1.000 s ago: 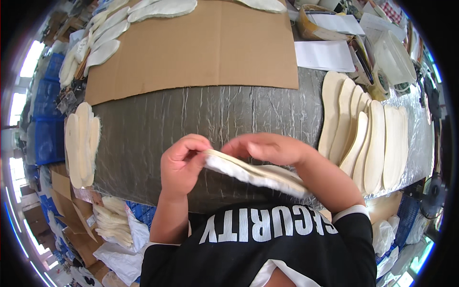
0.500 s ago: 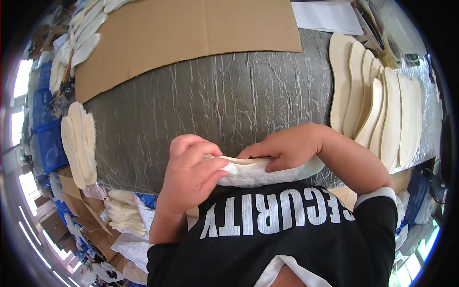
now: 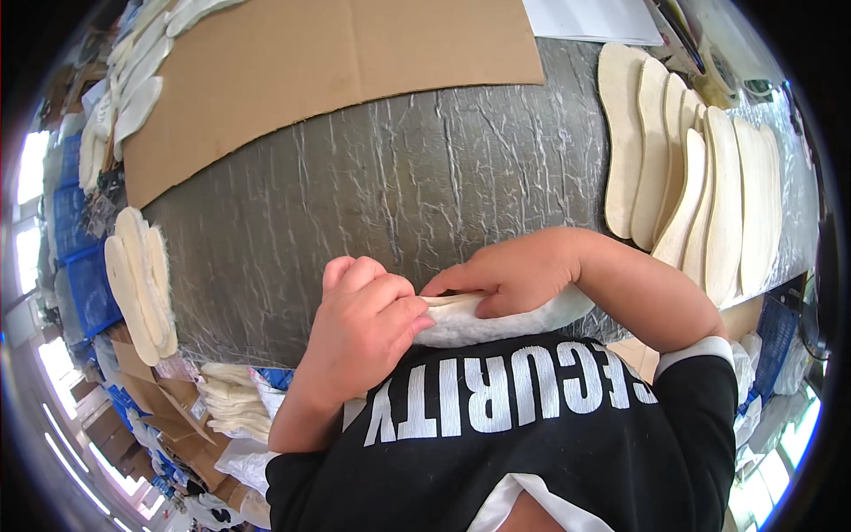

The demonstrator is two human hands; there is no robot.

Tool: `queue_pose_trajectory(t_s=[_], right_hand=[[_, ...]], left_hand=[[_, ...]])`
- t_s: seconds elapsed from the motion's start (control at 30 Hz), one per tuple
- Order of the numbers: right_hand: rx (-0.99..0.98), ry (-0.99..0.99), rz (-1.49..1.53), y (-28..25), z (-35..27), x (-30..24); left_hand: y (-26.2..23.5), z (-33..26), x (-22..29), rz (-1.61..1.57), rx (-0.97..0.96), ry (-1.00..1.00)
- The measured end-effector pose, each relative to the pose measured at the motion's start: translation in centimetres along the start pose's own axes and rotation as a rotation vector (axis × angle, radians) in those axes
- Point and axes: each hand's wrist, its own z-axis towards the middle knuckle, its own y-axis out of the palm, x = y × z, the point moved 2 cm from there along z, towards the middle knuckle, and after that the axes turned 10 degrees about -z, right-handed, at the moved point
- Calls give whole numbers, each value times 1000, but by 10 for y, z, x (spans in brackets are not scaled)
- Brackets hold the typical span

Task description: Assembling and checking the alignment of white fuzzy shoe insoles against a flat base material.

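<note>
Close in front of my chest, at the table's near edge, I hold a fleecy white insole (image 3: 483, 327) on its side. Its cream backing shows along the upper edge and the fluffy pile faces me. My left hand (image 3: 368, 310) is closed round the left end, with thumb and fingers pinching it and hiding that tip. My right hand (image 3: 523, 275) grips the middle from above, thumb on the fleece side and index finger stretched along the backing toward my left hand. The right end sticks out beneath my right wrist.
Several cream insoles (image 3: 722, 204) lie overlapping at the right of the grey table (image 3: 372, 177). A small insole stack (image 3: 137, 284) sits at the left edge. Brown cardboard (image 3: 328, 71) covers the far side, beside white paper (image 3: 594, 19). More white insoles (image 3: 142, 97) lie far left.
My left hand has slid slightly right along the insole and closed more tightly on its end. My right index finger has shifted a little left. The whole view has tilted slightly.
</note>
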Motion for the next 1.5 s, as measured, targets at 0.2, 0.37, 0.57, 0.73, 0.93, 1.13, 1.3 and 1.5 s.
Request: queue_pose_trajectory(t_s=[0.2,0.37,0.57,0.73,0.93,1.13,1.3,1.5], right_hand=[[109,70,79,-1,5,5],[80,225,43,-4,10,0],[195,224,114,3,10,4],[496,17,126,7,0,5],[551,115,-463,16,-7,-11],[710,-80,-547,28,0,-9],[788,-86,-546,37,1,-10],[819,-115,-577,41,1,-7]], left_hand=[[5,2,6,8,-95,-46],[8,4,9,-34,-80,-20],[21,-7,-3,-147,10,29],[23,-5,-5,-57,58,1],[25,-8,-7,30,65,-6],[27,-11,-5,37,84,-5],[28,-14,-3,45,114,-7],[29,-14,-2,40,160,21]])
